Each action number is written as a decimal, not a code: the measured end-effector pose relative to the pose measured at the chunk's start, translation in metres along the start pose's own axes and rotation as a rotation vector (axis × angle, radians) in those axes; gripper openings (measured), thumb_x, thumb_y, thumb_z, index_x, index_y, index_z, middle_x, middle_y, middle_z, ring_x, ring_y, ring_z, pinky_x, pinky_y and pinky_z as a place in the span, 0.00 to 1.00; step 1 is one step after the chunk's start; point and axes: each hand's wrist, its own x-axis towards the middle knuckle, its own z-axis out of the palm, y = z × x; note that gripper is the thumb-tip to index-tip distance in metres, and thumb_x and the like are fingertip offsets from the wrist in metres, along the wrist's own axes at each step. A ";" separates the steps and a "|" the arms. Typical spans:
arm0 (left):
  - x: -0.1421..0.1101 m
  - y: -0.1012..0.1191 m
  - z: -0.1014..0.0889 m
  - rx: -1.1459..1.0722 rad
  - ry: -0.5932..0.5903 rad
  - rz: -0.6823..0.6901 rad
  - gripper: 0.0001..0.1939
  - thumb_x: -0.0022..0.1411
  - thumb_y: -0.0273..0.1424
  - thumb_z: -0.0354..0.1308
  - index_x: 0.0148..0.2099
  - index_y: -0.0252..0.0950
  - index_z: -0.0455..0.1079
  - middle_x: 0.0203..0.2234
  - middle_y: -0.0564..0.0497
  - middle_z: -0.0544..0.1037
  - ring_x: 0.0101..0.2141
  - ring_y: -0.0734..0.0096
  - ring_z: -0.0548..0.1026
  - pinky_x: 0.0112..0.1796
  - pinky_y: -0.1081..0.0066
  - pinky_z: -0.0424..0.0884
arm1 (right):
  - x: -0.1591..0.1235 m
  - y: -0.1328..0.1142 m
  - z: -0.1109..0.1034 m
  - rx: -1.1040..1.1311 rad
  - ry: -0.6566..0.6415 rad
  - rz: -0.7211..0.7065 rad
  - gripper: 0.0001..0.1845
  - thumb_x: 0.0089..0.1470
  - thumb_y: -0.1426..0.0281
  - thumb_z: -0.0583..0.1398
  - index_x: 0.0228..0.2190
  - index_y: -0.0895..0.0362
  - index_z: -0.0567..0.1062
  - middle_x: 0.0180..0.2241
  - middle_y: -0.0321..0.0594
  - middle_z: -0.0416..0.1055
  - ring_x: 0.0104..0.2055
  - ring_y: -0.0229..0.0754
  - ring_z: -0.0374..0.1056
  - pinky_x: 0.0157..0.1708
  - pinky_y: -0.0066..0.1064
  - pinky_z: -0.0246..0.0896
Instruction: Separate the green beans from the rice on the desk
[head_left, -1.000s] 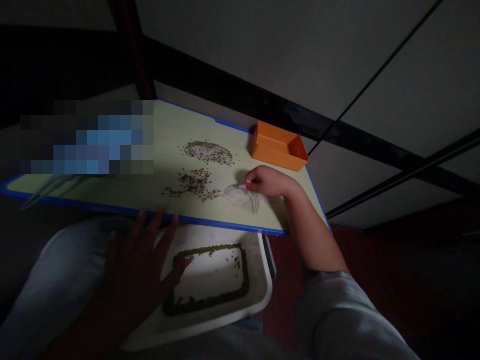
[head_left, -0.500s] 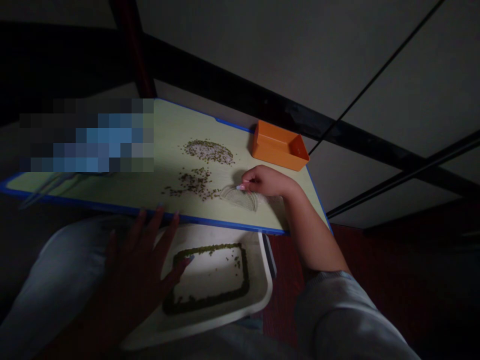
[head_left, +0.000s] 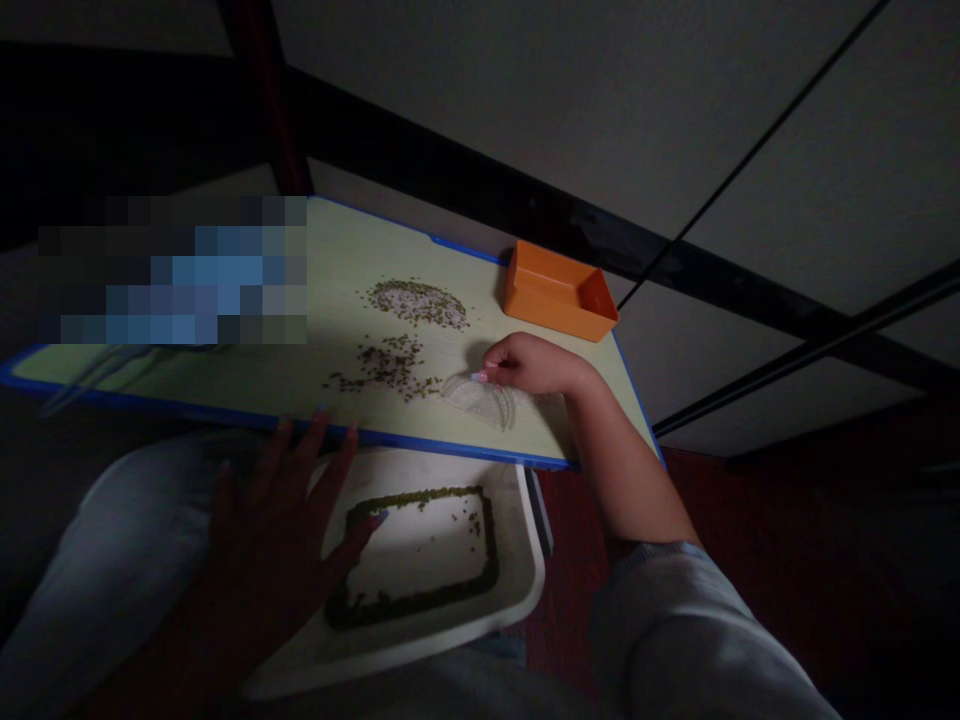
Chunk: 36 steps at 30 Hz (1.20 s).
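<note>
My right hand (head_left: 525,362) is closed, pinching a clear semicircular protractor (head_left: 480,400) on the pale yellow tabletop (head_left: 337,245). Left of the protractor lies a loose scatter of small dark green beans (head_left: 391,366), a few close to its edge. Behind that scatter sits a pile of white grains mixed with green beans (head_left: 416,302). My left hand (head_left: 281,500) holds nothing; its fingers are spread at the table's near blue edge, above the side of a white basin (head_left: 529,570). More green beans (head_left: 491,545) line the edges of the basin's floor.
An orange open box (head_left: 562,295) stands at the tabletop's back right corner. Part of the left side is covered by a blurred bluish patch (head_left: 217,280). Cabinet panels (head_left: 600,120) rise behind the table. The floor (head_left: 562,600) is dark red.
The protractor has turned slightly, its curved edge shifting a little toward me. My right hand has barely moved; my left hand stays in place.
</note>
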 end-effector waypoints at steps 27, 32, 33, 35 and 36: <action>0.001 0.001 0.000 -0.001 -0.059 -0.030 0.34 0.62 0.44 0.41 0.67 0.36 0.48 0.66 0.37 0.52 0.67 0.46 0.43 0.59 0.37 0.45 | -0.003 -0.004 -0.001 0.026 -0.016 -0.012 0.16 0.57 0.67 0.56 0.20 0.61 0.71 0.16 0.29 0.59 0.21 0.31 0.51 0.25 0.27 0.43; 0.002 0.001 -0.001 -0.007 -0.053 -0.038 0.35 0.61 0.44 0.41 0.68 0.36 0.46 0.66 0.37 0.52 0.67 0.47 0.43 0.59 0.37 0.44 | -0.002 -0.006 -0.001 0.016 -0.020 0.010 0.16 0.57 0.68 0.56 0.21 0.62 0.73 0.16 0.29 0.58 0.21 0.30 0.50 0.26 0.27 0.42; 0.002 0.001 -0.001 -0.008 -0.054 -0.041 0.35 0.61 0.44 0.41 0.68 0.36 0.47 0.66 0.36 0.53 0.67 0.47 0.43 0.59 0.37 0.44 | -0.001 -0.007 0.000 0.012 -0.020 0.009 0.16 0.57 0.68 0.56 0.21 0.62 0.73 0.16 0.29 0.58 0.21 0.30 0.50 0.26 0.27 0.42; 0.002 0.001 -0.001 -0.007 -0.056 -0.043 0.35 0.61 0.44 0.42 0.68 0.36 0.47 0.66 0.36 0.53 0.67 0.47 0.43 0.59 0.37 0.45 | 0.001 -0.009 0.002 0.003 -0.012 0.001 0.16 0.58 0.69 0.56 0.21 0.62 0.73 0.15 0.29 0.58 0.21 0.30 0.50 0.26 0.27 0.42; 0.001 0.001 -0.001 -0.004 -0.057 -0.044 0.35 0.61 0.44 0.42 0.68 0.36 0.47 0.66 0.37 0.52 0.67 0.48 0.42 0.60 0.37 0.44 | 0.002 -0.010 0.002 -0.005 -0.004 -0.002 0.16 0.58 0.69 0.56 0.21 0.62 0.73 0.15 0.29 0.58 0.21 0.30 0.50 0.26 0.27 0.42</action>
